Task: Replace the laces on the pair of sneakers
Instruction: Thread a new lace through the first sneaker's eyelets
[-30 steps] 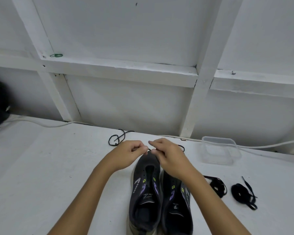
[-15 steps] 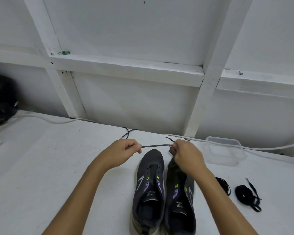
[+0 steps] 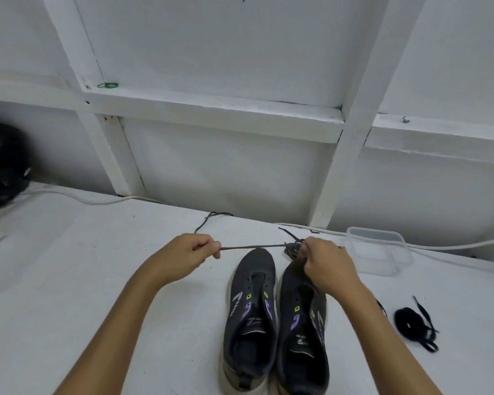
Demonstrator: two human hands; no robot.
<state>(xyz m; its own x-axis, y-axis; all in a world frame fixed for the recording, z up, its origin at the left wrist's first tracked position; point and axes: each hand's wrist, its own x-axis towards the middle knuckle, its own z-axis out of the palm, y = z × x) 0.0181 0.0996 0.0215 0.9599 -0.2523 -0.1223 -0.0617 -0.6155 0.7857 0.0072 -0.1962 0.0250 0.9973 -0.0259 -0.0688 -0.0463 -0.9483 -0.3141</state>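
Both sneakers sit side by side, toes toward 12 o'clock: the left sneaker (image 3: 251, 315) and the right sneaker (image 3: 301, 332), eyelets bare. The left hand (image 3: 187, 256) and right hand (image 3: 324, 265) each pinch the grey lace (image 3: 254, 247), stretched taut between them above the toes, its slack bunched at the right hand. The black lace bundle (image 3: 411, 322) waits at 3 o'clock, well apart. My worry: that bunched slack could knot up if they pull harder, and the loose tail trailing toward 11 o'clock could snag.
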